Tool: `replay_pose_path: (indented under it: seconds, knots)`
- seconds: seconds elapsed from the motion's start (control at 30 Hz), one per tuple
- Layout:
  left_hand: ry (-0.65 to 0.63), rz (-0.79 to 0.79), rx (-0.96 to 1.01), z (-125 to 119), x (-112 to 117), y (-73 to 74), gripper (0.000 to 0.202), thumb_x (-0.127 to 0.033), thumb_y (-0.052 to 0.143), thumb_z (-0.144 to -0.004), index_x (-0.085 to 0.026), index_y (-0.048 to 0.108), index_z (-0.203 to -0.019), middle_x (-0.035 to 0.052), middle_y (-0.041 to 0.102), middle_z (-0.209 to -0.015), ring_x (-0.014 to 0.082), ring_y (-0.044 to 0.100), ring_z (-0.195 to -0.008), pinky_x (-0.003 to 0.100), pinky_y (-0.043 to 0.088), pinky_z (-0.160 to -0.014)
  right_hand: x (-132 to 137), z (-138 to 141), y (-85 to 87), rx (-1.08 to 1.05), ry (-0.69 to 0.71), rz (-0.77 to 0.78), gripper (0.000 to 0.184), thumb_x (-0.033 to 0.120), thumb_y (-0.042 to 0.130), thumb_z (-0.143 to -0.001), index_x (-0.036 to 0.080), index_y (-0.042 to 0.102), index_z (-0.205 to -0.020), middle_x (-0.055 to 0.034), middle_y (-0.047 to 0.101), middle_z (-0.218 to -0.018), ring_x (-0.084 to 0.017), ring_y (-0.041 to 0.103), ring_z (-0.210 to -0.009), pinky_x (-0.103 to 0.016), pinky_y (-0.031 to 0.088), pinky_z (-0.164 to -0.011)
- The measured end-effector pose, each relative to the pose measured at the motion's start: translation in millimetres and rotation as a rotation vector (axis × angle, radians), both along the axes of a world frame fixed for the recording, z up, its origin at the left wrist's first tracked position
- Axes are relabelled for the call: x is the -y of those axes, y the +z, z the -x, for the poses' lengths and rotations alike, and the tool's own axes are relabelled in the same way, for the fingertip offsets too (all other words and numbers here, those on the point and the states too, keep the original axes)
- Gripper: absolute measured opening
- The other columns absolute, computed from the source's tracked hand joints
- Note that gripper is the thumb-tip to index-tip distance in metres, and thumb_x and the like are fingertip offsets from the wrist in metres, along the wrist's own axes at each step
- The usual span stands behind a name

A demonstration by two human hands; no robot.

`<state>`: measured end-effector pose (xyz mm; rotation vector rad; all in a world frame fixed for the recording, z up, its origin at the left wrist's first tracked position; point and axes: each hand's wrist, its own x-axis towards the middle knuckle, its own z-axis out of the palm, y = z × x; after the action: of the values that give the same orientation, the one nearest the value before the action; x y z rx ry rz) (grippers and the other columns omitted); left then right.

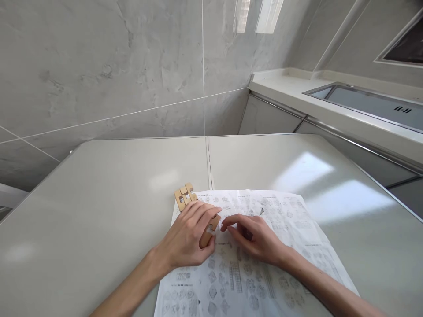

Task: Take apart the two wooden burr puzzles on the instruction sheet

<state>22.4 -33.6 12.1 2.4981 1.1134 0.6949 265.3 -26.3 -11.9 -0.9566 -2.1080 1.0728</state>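
My left hand [190,231] is wrapped over a notched wooden puzzle piece [205,239], whose cut-out end shows between thumb and fingers. Just beyond its knuckles, a group of interlocking wooden puzzle pieces [183,197] lies at the top left corner of the paper, partly covered by the hand. My right hand [253,235] is a short way to the right, loosely curled, with a small gap between thumb and index finger and nothing visible in it. Both hands are over a large printed sheet [291,229] covered with small line drawings.
Under the sheet is a glossy pale table [99,211] with a seam running down its middle. A grey tiled wall [148,66] stands behind it. On the right, a white counter [274,81] holds an inset sink [363,103].
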Motion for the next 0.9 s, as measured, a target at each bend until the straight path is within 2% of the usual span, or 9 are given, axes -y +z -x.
replay_pose_path:
  seconds: [0.1, 0.17, 0.27, 0.33, 0.47, 0.7, 0.9]
  knots:
    - [-0.011, -0.010, 0.014, 1.8, 0.0, 1.6, 0.070, -0.017, 0.063, -0.082, -0.026, 0.042, -0.149, 0.0129, 0.065, -0.135, 0.0333, 0.063, -0.124, 0.057, 0.049, -0.110, -2.9, -0.8, -1.9, 0.007, -0.063, 0.016, 0.020, 0.025, 0.049, -0.106, 0.023, 0.067, -0.112, -0.0021, 0.077, -0.087, -0.011, 0.052, -0.054, -0.025, 0.039, -0.053]
    - [0.042, -0.015, 0.054, 4.1, -2.1, 2.0, 0.068, -0.023, 0.067, -0.084, -0.025, 0.044, -0.148, 0.0135, 0.063, -0.137, 0.0343, 0.061, -0.127, 0.056, 0.050, -0.110, -4.7, -1.5, -2.7, 0.009, -0.087, 0.028, 0.020, 0.027, 0.048, -0.107, 0.023, 0.067, -0.110, -0.0029, 0.078, -0.089, -0.012, 0.053, -0.054, -0.025, 0.040, -0.053]
    - [0.284, -0.013, 0.186, 12.7, -10.9, 1.9, 0.044, -0.029, 0.063, -0.094, -0.025, 0.054, -0.137, 0.0115, 0.065, -0.134, 0.0308, 0.062, -0.127, 0.050, 0.053, -0.108, -6.4, -2.4, -2.8, 0.006, -0.105, 0.034, 0.022, 0.028, 0.046, -0.107, 0.023, 0.068, -0.110, -0.0035, 0.078, -0.091, -0.012, 0.053, -0.054, -0.026, 0.042, -0.055]
    - [0.445, -0.013, 0.282, 22.2, -19.8, 1.2, 0.027, -0.031, 0.057, -0.100, -0.024, 0.060, -0.126, 0.0089, 0.066, -0.130, 0.0270, 0.063, -0.124, 0.045, 0.054, -0.108, -7.0, -2.6, -2.2, 0.020, -0.122, 0.020, 0.024, 0.028, 0.046, -0.107, 0.023, 0.069, -0.110, -0.0024, 0.075, -0.085, -0.012, 0.051, -0.054, -0.026, 0.043, -0.056]
    - [0.646, -0.032, 0.362, 42.9, -37.4, -2.7, 0.021, -0.039, 0.054, -0.103, -0.023, 0.064, -0.114, 0.0068, 0.069, -0.120, 0.0246, 0.065, -0.116, 0.042, 0.053, -0.106, -6.9, -2.2, -1.3, 0.082, -0.154, -0.035, 0.026, 0.029, 0.045, -0.107, 0.024, 0.069, -0.112, 0.0000, 0.065, -0.074, -0.014, 0.050, -0.056, -0.027, 0.042, -0.056]
    - [0.754, 0.148, 0.480, 54.3, -48.3, -11.4, 0.029, -0.049, 0.059, -0.099, -0.023, 0.067, -0.108, 0.0072, 0.073, -0.116, 0.0238, 0.068, -0.108, 0.038, 0.055, -0.097, -6.3, -2.6, -3.1, 0.132, -0.080, -0.047, 0.029, 0.025, 0.046, -0.105, 0.025, 0.067, -0.125, 0.0020, 0.062, -0.072, -0.013, 0.051, -0.055, -0.026, 0.040, -0.054]
    - [0.747, 0.171, 0.463, 54.7, -48.6, -13.5, 0.029, -0.050, 0.061, -0.098, -0.023, 0.067, -0.107, 0.0073, 0.073, -0.116, 0.0244, 0.068, -0.109, 0.040, 0.053, -0.102, -5.5, -2.4, 0.3, 0.136, 0.011, -0.048, 0.030, 0.023, 0.050, -0.103, 0.025, 0.066, -0.128, 0.0021, 0.066, -0.073, -0.012, 0.051, -0.053, -0.026, 0.039, -0.054]
